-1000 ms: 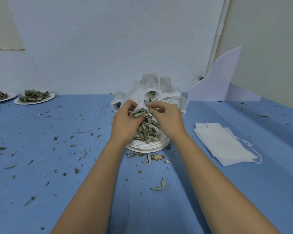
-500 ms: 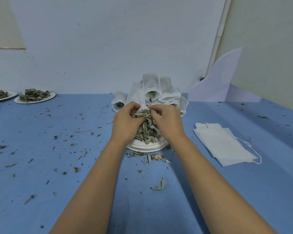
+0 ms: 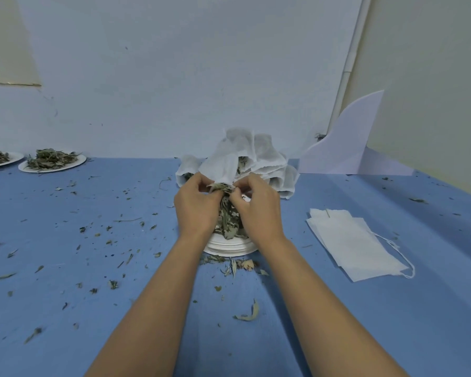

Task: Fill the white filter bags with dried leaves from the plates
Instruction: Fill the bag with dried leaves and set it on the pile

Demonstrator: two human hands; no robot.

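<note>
Both hands' fingers (image 3: 200, 182) pinch leaves (image 3: 221, 188) beneath filter bag (image 3: 220, 167).

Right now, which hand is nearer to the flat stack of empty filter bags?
Right. The right hand works over the stack of plates, the empty filter bags lying to its right; the left hand is on its far side, farther away.

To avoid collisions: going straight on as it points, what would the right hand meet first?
The right hand, pinching dried leaves, would likely push into the white filter bag right ahead; depth is unclear.
</note>
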